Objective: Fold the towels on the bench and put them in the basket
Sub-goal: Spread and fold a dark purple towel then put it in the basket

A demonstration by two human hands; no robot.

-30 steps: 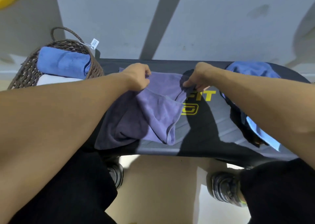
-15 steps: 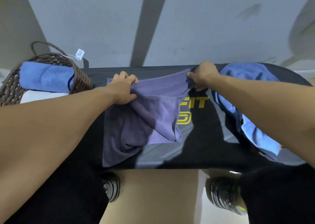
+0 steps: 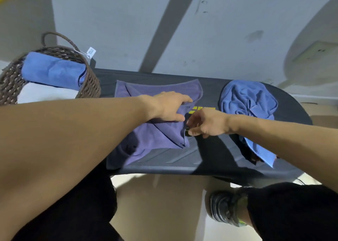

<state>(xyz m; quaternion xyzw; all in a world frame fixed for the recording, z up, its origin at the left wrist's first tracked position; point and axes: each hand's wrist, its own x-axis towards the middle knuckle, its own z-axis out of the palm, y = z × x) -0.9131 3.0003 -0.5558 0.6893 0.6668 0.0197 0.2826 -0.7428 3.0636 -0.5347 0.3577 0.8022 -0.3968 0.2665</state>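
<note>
The purple towel point(image 3: 157, 112) lies partly folded at the centre of the counter point(image 3: 210, 158), its long axis running from upper frame to lower. The left hand point(image 3: 170, 106) presses flat on it with straight fingers. The right hand point(image 3: 206, 123), just beside the towel's right edge, is the nearer grip and pinches that edge, so the fold likely goes leftward, toward the wicker basket point(image 3: 89, 83) at upper left.

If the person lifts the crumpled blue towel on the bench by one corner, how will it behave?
The crumpled blue towel would probably hang limp: it lies in soft folds, and one end already droops over the edge of the bench. It looks thin, so likely light. Its fuzzy surface should not slip from the fingers.
</note>
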